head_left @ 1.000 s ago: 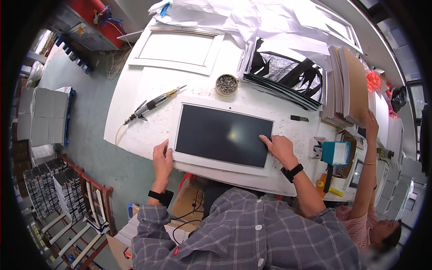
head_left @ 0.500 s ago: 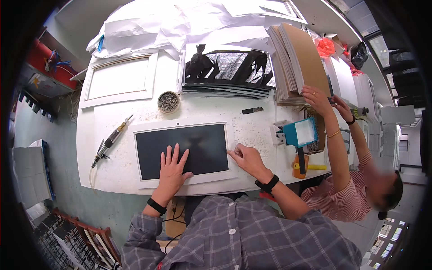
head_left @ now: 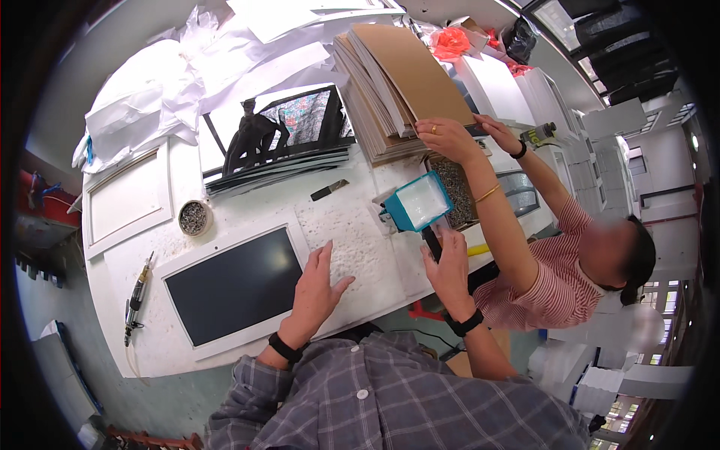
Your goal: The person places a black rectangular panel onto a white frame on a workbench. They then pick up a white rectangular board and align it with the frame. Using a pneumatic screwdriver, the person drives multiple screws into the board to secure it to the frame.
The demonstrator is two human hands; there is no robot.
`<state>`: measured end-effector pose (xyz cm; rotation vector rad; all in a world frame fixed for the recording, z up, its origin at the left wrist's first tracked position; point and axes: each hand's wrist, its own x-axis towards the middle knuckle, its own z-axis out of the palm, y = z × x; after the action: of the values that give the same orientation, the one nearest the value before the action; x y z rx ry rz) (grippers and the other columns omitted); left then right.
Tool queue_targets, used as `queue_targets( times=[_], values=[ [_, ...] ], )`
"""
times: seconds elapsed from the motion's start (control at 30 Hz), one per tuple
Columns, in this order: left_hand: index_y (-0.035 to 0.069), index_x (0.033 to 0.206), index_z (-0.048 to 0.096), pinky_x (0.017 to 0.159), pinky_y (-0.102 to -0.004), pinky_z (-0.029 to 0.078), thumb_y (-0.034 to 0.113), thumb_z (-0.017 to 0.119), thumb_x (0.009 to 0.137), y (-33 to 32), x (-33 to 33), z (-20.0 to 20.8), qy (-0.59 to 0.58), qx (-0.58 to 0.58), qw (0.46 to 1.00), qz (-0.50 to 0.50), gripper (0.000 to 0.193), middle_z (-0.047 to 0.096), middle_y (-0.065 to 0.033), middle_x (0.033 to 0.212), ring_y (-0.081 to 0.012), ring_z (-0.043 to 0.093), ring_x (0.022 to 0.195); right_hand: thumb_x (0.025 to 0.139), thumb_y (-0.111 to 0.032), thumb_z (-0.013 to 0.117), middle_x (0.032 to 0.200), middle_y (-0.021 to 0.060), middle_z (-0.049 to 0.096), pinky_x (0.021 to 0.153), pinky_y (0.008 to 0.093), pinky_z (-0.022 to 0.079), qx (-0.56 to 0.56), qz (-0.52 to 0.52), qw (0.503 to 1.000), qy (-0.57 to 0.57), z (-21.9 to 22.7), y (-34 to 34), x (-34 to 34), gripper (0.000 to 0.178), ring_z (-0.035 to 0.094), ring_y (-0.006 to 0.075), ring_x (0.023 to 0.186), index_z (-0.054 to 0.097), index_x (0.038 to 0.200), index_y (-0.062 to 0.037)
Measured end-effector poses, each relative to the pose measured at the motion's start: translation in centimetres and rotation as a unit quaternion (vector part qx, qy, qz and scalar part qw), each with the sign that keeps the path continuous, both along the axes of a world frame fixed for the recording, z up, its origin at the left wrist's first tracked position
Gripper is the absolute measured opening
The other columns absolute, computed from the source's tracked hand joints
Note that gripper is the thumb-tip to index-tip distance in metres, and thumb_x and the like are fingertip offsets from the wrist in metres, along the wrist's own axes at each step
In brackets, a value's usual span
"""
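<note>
A white-framed panel with a dark, flat face (head_left: 238, 285) lies tilted on the white table. Just off its right edge, my left hand (head_left: 316, 294) hovers with fingers stretched and thumb apart, holding nothing. A teal box-shaped tool (head_left: 421, 204) with a white inside and a black handle stands to the right. My right hand (head_left: 452, 274) has its thumb and fingers closed around that handle's lower end. A yellow handle (head_left: 481, 249) sticks out beside my right hand; the rest of it is hidden.
A screwdriver-like power tool (head_left: 137, 296) lies left, near a round tub of small metal pieces (head_left: 195, 217). A dark flat blade tool (head_left: 328, 190) rests above the panel. Brown boards (head_left: 409, 71) stand stacked behind. A co-worker's arms (head_left: 491, 199) reach across at the right.
My view has turned to the right. My left hand has come off the dark panel, and my right hand has left the frame's edge for the teal tool's handle.
</note>
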<state>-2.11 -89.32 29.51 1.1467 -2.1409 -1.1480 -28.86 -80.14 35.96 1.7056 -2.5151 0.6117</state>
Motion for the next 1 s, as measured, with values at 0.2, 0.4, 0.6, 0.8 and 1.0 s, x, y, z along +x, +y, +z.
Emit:
queue_targets(
  times=[0.2,0.4,0.6,0.8,1.0],
  values=[
    [0.006,0.159,0.026,0.084,-0.0478,0.055,0.024,0.083,0.083,-1.8,-12.6,-4.7,-0.002,0.054,0.998,0.033,0.096,0.057,-0.0214,0.117,-0.0400,0.064,0.101,0.088,-0.025,0.075,0.080,0.0241,0.068,0.071,0.0499,0.054,0.166,0.005,0.985,-0.039,-3.3,-1.4,-5.0,0.030,0.068,0.0430,0.076,0.065,0.092,0.0026],
    [0.016,0.160,0.029,0.082,-0.0468,0.055,0.024,0.083,0.083,-2.4,-15.3,-7.4,0.004,0.051,0.997,0.054,0.095,0.061,-0.0186,0.113,-0.0368,0.066,0.099,0.089,-0.034,0.072,0.069,0.0230,0.068,0.065,0.0513,0.054,0.161,0.022,0.987,-0.016,-5.7,-2.0,-5.7,0.033,0.069,0.0432,0.068,0.064,0.086,-0.0012],
    [0.015,0.157,0.033,0.082,-0.0465,0.055,0.025,0.081,0.085,-2.3,-15.6,-7.1,-0.003,0.053,0.997,0.058,0.087,0.064,-0.0182,0.111,-0.0369,0.066,0.098,0.091,-0.030,0.070,0.071,0.0248,0.068,0.066,0.0529,0.054,0.131,0.005,0.988,-0.085,-6.0,-1.4,-6.6,0.030,0.069,0.0457,0.072,0.063,0.091,-0.0016],
    [0.005,0.153,0.037,0.084,-0.0503,0.055,0.027,0.078,0.087,-2.4,-15.1,-7.1,0.013,0.067,0.996,0.057,0.081,0.062,-0.0217,0.114,-0.0419,0.065,0.102,0.089,-0.015,0.070,0.073,0.0271,0.065,0.063,0.0470,0.051,0.068,0.038,0.980,-0.184,-0.4,-2.7,-3.3,0.023,0.068,0.0464,0.073,0.063,0.098,0.0049],
    [0.001,0.134,0.059,0.081,-0.0464,0.055,0.032,0.073,0.092,1.1,-7.7,-4.8,0.006,0.101,0.994,-0.045,0.055,0.069,-0.0216,0.105,-0.0410,0.069,0.092,0.083,-0.009,0.070,0.070,0.0248,0.064,0.059,0.0400,0.048,0.157,0.126,0.954,-0.221,4.3,-5.9,2.4,0.021,0.065,0.0361,0.060,0.065,0.097,0.0058]
  ],
)
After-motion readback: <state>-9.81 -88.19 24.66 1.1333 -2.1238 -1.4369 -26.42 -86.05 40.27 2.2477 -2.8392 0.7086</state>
